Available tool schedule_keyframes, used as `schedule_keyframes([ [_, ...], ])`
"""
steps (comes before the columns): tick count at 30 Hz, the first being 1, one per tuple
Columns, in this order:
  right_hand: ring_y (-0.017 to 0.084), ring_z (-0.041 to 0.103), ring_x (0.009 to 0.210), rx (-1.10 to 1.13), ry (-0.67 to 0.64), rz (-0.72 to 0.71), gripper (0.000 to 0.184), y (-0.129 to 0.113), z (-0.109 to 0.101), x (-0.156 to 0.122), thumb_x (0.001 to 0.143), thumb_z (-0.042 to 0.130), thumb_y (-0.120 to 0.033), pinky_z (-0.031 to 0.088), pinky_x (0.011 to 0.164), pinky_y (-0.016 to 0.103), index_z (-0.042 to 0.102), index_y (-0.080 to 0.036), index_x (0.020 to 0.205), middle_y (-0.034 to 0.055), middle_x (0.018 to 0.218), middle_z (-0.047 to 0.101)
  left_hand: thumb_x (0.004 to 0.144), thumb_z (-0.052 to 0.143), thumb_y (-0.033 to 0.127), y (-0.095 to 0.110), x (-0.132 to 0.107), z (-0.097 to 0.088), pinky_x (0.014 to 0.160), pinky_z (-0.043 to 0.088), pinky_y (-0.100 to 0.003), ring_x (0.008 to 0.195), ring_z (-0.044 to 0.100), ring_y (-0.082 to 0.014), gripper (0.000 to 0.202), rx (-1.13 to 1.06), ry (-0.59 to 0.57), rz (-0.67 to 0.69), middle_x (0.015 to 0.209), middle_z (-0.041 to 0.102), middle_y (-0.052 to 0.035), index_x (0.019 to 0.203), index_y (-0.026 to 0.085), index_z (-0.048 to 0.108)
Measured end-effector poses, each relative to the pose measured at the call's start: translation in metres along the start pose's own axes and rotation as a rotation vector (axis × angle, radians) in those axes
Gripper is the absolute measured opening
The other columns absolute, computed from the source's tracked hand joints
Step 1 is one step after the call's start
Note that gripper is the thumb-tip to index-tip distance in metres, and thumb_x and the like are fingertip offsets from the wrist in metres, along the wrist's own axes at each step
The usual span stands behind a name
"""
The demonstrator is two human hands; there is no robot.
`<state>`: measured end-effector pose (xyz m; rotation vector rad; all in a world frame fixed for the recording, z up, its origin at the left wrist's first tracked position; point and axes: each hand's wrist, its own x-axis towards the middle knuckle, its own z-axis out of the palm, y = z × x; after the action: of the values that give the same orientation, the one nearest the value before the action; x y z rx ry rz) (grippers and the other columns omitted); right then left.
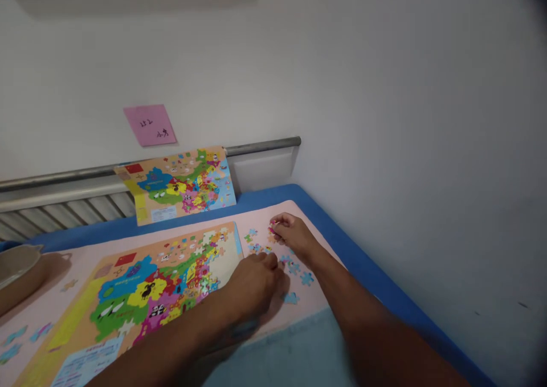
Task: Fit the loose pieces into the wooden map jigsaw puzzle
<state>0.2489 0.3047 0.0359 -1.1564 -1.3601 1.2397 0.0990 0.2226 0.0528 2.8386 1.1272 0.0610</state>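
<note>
A colourful map puzzle board [141, 296] lies on a pink mat [265, 216]. Loose puzzle pieces [299, 270] are scattered on the mat to the right of the board. My right hand [293, 233] reaches over them, its fingers pinched on a small puzzle piece [272, 227]. My left hand [256, 281] rests knuckles up beside the board's right edge, fingers curled down onto the loose pieces; whatever is under them is hidden.
A reference map picture [182, 184] leans against the radiator at the back. A pink sticky note [149, 125] is on the wall. A beige bowl [17, 261] sits far left. More pieces [21, 335] lie at the left. The white wall closes the right side.
</note>
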Motion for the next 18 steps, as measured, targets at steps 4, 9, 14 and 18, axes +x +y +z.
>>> schedule_keyframes([
  [4, 0.012, 0.057, 0.06, 0.056, 0.002, 0.036, 0.017, -0.007, -0.001, -0.004, 0.07, 0.063, -0.026, 0.037, 0.05, 0.021, 0.061, -0.02, 0.086, -0.0025, 0.066, 0.061, 0.083, 0.057, 0.012, -0.006, 0.005, 0.0, 0.07, 0.048, -0.043, 0.081, 0.062, -0.0317, 0.015, 0.049, -0.017, 0.029, 0.092, 0.063, -0.0109, 0.096, 0.012, 0.063],
  [9, 0.01, 0.057, 0.054, 0.1, -0.036, 0.105, 0.015, -0.01, 0.001, -0.01, 0.075, 0.063, -0.028, 0.038, 0.051, 0.02, 0.058, -0.02, 0.086, -0.0014, 0.065, 0.065, 0.075, 0.059, 0.014, -0.015, 0.009, 0.001, 0.053, 0.032, -0.035, 0.071, 0.064, -0.0277, 0.011, -0.001, 0.003, -0.028, 0.087, 0.065, -0.0082, 0.085, 0.016, 0.058],
  [14, 0.013, 0.063, 0.056, 0.148, -0.09, 0.18, 0.018, -0.013, 0.005, -0.013, 0.077, 0.067, -0.032, 0.043, 0.051, 0.021, 0.054, -0.021, 0.084, 0.0018, 0.069, 0.069, 0.077, 0.057, 0.012, -0.011, -0.008, -0.009, 0.053, 0.025, -0.036, 0.069, 0.062, -0.0257, 0.009, -0.1, 0.041, -0.017, 0.081, 0.066, -0.0059, 0.08, 0.019, 0.055],
  [18, 0.013, 0.067, 0.063, 0.196, -0.132, 0.191, 0.021, -0.02, 0.016, -0.018, 0.076, 0.068, -0.03, 0.049, 0.057, 0.023, 0.051, -0.022, 0.084, 0.002, 0.076, 0.071, 0.083, 0.054, 0.008, -0.007, -0.05, -0.023, 0.074, 0.041, -0.029, 0.084, 0.061, -0.0172, 0.019, -0.49, 0.291, -0.129, 0.086, 0.065, -0.0002, 0.088, 0.023, 0.066],
])
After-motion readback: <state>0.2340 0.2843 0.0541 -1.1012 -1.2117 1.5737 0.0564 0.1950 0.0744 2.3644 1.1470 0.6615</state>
